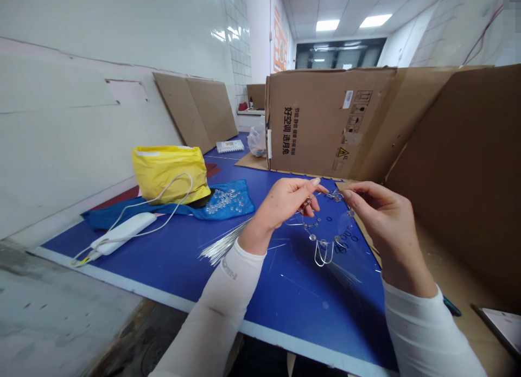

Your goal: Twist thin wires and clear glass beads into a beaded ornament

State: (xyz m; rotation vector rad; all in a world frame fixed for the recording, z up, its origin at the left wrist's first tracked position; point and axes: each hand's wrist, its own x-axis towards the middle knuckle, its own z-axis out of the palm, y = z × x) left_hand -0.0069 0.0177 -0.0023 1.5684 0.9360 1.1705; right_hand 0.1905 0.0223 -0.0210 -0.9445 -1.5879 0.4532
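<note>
Between my two hands hangs a beaded wire ring (323, 242), strung with transparent beads and with looped wire at its lower edge. My left hand (283, 204) has its fingers closed on the left part of the ring, the thumb extended towards the beads. Thumb and forefinger of my right hand (378, 214) pinch the upper right part, near a small cluster of beads. The exact grip points are partly hidden by the fingers. Below, several small dark rings (344, 248) show on the blue table (260, 290). A bundle of thin wires (223, 244) lies beside my left forearm.
Loose transparent beads (226, 200) lie on a blue cloth (244, 191). Behind it sits a yellow bag (171, 171). A white power strip (126, 233) with its cable is at the left. A large cardboard box (317, 122) walls off the back and right.
</note>
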